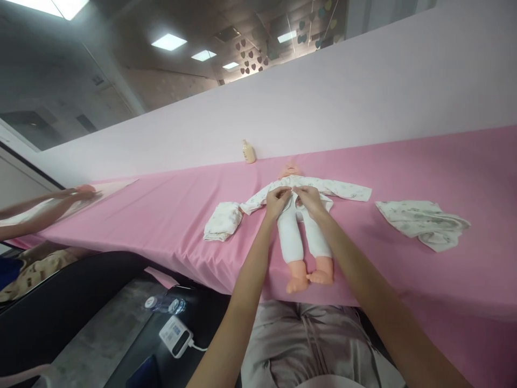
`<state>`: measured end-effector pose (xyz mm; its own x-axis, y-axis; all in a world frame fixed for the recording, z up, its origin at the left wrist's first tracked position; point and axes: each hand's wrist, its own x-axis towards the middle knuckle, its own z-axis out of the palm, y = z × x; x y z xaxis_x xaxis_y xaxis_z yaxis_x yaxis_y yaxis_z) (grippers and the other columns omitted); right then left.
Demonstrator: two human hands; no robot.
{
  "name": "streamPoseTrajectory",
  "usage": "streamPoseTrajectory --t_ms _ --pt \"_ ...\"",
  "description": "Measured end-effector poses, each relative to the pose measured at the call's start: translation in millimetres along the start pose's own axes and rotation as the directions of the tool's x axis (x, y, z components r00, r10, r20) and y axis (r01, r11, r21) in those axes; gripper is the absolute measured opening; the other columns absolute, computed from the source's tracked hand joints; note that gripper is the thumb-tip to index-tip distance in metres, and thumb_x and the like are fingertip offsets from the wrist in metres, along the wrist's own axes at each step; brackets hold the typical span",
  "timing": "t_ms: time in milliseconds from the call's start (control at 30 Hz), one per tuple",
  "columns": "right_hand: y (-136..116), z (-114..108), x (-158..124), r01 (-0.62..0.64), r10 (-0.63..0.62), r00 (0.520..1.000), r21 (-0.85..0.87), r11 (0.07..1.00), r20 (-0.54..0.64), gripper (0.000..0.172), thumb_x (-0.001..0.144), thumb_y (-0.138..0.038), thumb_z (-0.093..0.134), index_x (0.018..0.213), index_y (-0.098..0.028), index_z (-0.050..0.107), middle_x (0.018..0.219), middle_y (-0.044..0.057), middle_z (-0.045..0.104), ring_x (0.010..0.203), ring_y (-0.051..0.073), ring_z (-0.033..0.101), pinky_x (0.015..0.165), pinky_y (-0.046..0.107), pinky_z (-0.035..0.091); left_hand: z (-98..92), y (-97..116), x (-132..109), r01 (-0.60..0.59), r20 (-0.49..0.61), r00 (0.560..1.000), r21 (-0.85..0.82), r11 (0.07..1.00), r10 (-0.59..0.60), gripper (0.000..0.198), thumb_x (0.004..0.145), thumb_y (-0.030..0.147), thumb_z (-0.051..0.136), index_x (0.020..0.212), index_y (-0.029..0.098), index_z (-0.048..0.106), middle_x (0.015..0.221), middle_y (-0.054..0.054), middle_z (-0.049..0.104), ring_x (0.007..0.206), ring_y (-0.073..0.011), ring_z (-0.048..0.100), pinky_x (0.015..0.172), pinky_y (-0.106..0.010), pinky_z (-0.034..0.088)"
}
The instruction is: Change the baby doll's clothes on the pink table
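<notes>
A baby doll (298, 272) lies on its back on the pink-covered table, feet toward me. It wears a white printed long-sleeved top (343, 189) with the sleeves spread out, and its legs are in white trousers (290, 237). Over the doll's chest, my left hand (278, 200) pinches the front of the top. Close beside it, my right hand (309, 198) has its fingers pressed together on the same cloth. The fingertips of both hands nearly meet; any fastener between them is too small to make out.
Folded white cloth (223, 221) lies left of the doll, another printed cloth (422, 222) to the right. A yellowish bottle (249, 152) stands by the wall. Another person's hands (76, 195) are at the far left. A black chair seat (202, 307) holds plastic bottles and a white device (176, 336).
</notes>
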<state>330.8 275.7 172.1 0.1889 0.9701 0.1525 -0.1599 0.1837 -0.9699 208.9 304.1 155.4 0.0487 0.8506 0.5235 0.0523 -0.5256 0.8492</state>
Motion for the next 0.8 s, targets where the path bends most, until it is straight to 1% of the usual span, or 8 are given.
streamPoseTrajectory --t_ms 100,233,400,467,533,633,700,800 --pt "-0.1 -1.2 -0.8 -0.017 0.018 0.999 -0.016 1.0 0.034 0.016 0.078 -0.025 0.063 0.068 -0.013 0.062 0.045 -0.001 0.053 0.036 0.008 0.046 0.039 0.018 0.036 -1.0 -0.6 0.6 0.005 0.003 1.0 -0.009 1.0 -0.005 0.016 0.07 0.026 0.067 0.081 0.016 0.073 0.083 -0.004 0.071 0.074 -0.0141 0.061 0.075 -0.029 0.048" --pt "0.7 -1.2 -0.3 -0.001 0.001 1.0 -0.026 1.0 0.025 0.015 0.083 -0.024 0.058 0.072 -0.013 0.061 0.044 -0.002 0.052 0.034 0.008 0.045 0.036 0.017 0.035 -2.9 -4.8 2.7 0.026 0.001 1.0 -0.034 0.999 -0.025 0.017 0.07 0.027 0.068 0.082 0.017 0.073 0.084 -0.004 0.072 0.078 -0.0151 0.063 0.077 -0.029 0.048" --pt "-2.2 0.9 -3.9 0.051 -0.047 0.998 -0.075 0.996 0.047 0.009 0.08 -0.019 0.059 0.078 -0.012 0.063 0.045 -0.003 0.052 0.035 0.008 0.047 0.034 0.017 0.036 -3.5 -5.4 2.9 0.041 -0.011 0.999 -0.06 0.997 -0.042 0.018 0.068 0.028 0.07 0.082 0.017 0.073 0.084 -0.004 0.072 0.08 -0.0155 0.063 0.079 -0.03 0.049" --pt "-3.7 1.8 -6.1 0.079 -0.074 0.996 -0.097 0.992 0.058 0.005 0.078 -0.016 0.061 0.079 -0.012 0.063 0.049 -0.003 0.055 0.036 0.008 0.048 0.033 0.017 0.037 -3.2 -4.3 2.6 0.047 -0.023 0.999 -0.066 0.997 -0.048 0.017 0.068 0.028 0.07 0.081 0.016 0.072 0.083 -0.004 0.071 0.078 -0.015 0.063 0.077 -0.029 0.049" --pt "-3.6 2.3 -7.2 0.115 -0.106 0.991 -0.117 0.986 0.082 0.006 0.077 -0.016 0.061 0.081 -0.012 0.064 0.054 -0.002 0.057 0.038 0.008 0.049 0.032 0.018 0.037 -3.0 -3.9 2.7 0.057 -0.036 0.998 -0.072 0.996 -0.06 0.018 0.067 0.028 0.07 0.08 0.016 0.072 0.082 -0.004 0.071 0.075 -0.0143 0.062 0.074 -0.028 0.049" --pt "-0.3 2.3 -6.2 0.156 -0.139 0.983 -0.139 0.978 0.121 0.013 0.083 -0.022 0.054 0.08 -0.013 0.062 0.057 -0.001 0.057 0.038 0.009 0.051 0.031 0.019 0.038 -3.0 -5.3 3.6 0.08 -0.048 0.995 -0.082 0.993 -0.084 0.019 0.066 0.026 0.069 0.081 0.015 0.07 0.079 -0.004 0.07 0.072 -0.0137 0.062 0.071 -0.027 0.048" --pt "2.4 2.2 -4.5 0.16 -0.14 0.981 -0.157 0.975 0.132 0.015 0.085 -0.023 0.049 0.079 -0.014 0.06 0.059 -0.001 0.059 0.038 0.01 0.052 0.031 0.019 0.039 -3.4 -6.8 4.2 0.093 -0.041 0.994 -0.089 0.992 -0.097 0.021 0.066 0.026 0.068 0.082 0.014 0.07 0.078 -0.004 0.07 0.072 -0.0137 0.063 0.069 -0.026 0.048" --pt "4.4 2.5 -3.8 0.149 -0.127 0.985 -0.204 0.967 0.119 0.01 0.083 -0.021 0.052 0.079 -0.015 0.058 0.059 -0.001 0.06 0.038 0.01 0.053 0.032 0.019 0.04 -4.3 -8.0 4.5 0.108 -0.011 0.994 -0.09 0.99 -0.109 0.022 0.066 0.025 0.067 0.085 0.014 0.069 0.076 -0.004 0.07 0.068 -0.0131 0.063 0.066 -0.025 0.047"
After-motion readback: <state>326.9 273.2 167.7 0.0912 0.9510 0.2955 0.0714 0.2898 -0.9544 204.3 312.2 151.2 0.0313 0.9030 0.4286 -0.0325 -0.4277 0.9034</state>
